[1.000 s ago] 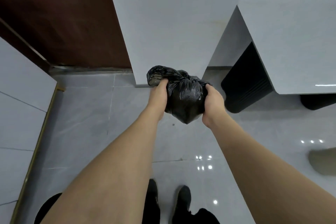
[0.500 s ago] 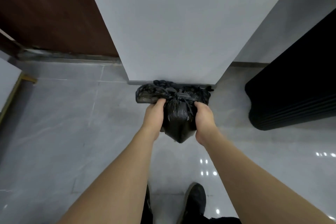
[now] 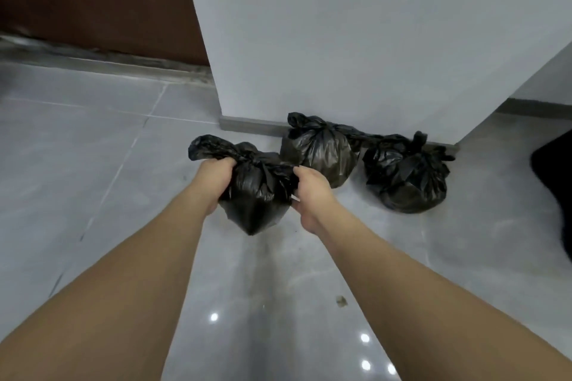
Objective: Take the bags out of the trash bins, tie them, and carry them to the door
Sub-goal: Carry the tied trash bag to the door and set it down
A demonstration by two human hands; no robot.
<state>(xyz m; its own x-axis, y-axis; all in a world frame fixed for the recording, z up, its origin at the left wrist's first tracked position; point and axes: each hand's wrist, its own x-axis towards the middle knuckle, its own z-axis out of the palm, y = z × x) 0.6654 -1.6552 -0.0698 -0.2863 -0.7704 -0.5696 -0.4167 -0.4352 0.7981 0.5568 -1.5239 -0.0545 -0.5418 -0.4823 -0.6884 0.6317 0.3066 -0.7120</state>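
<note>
tied black bag [image 3: 257, 195] gripped by both hands' fingers; contents hidden.

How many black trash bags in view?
3. One tied bag held in the left hand and right hand; a middle bag and a right bag on the floor by the wall. None visibly hidden.

You stand in an indoor entryway or corridor: glossy grey floor tiles [image 3: 93, 148] reflecting ceiling lights, a grey wall corner [image 3: 340, 40] with skirting, and a dark brown wooden door [image 3: 93, 0] at the upper left.
</note>
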